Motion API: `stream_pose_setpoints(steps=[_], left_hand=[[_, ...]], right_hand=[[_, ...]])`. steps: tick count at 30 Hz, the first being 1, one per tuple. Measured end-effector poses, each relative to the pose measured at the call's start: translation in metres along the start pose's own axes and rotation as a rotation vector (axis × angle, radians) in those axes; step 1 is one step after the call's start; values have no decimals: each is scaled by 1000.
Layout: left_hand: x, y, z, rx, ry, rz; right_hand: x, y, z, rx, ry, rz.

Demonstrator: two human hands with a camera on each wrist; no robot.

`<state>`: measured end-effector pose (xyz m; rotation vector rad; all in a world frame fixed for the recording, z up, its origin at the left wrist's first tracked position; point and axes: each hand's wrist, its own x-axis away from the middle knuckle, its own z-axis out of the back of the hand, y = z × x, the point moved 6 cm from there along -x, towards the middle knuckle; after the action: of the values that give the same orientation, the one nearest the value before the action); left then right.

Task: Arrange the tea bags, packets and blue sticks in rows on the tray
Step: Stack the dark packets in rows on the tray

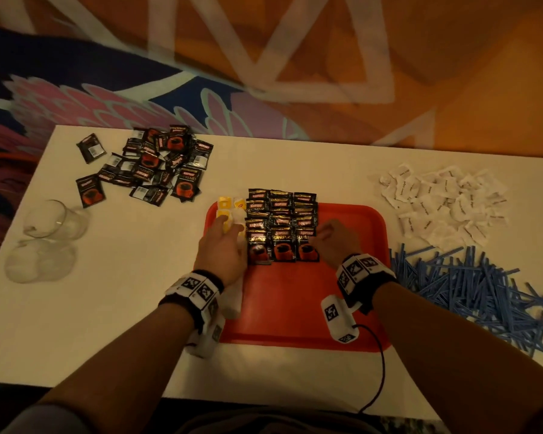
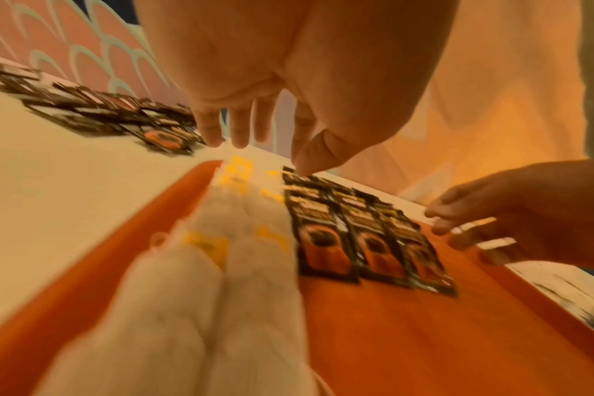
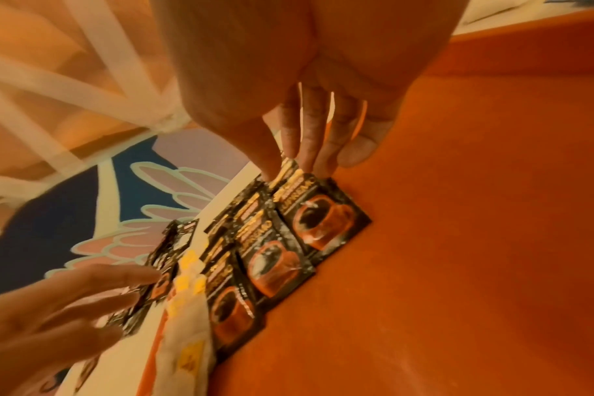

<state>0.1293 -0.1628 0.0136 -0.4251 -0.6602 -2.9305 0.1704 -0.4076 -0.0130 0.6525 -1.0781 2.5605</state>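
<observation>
We see black Kopiko coffee packets (image 1: 281,227) in three overlapping columns on the red tray (image 1: 298,308) (white tea bags (image 1: 232,220) alongside). Our left hand (image 1: 223,249) and right hand (image 1: 336,242) hover, fingers relaxed, holding nothing.

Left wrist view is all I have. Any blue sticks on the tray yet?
Observer: No. The blue sticks lie in a loose pile on the table, right of the red tray; none are on it.
Operator: White packets?
Observer: The white packets are heaped on the table beyond the sticks, also off the tray.
Operator: Right hand gripping anything?
Observer: No. In the right wrist view the right hand has straight fingertips touching the right side of the coffee packets on the tray, and it holds nothing.
</observation>
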Motion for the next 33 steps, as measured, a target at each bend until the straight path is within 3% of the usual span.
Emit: stream_pose_setpoints(steps=[9,18,23,31,33], left_hand=[[-98,-111,56,-120,-104,171],[-167,-158,61,-316,-274,107],[-137,-172,46,-285,-320,71],[-30,-193,17,-214,-391,25],[-11,-197,21,-218,-354,22]], right_hand=[[13,-53,-33,10,-77,112],[30,-69,-75,184,-114,99],[45,-91,-101,257,-146,128],[46,-149,-172,324,-229,156],[47,-165,-192,328,-240,178]])
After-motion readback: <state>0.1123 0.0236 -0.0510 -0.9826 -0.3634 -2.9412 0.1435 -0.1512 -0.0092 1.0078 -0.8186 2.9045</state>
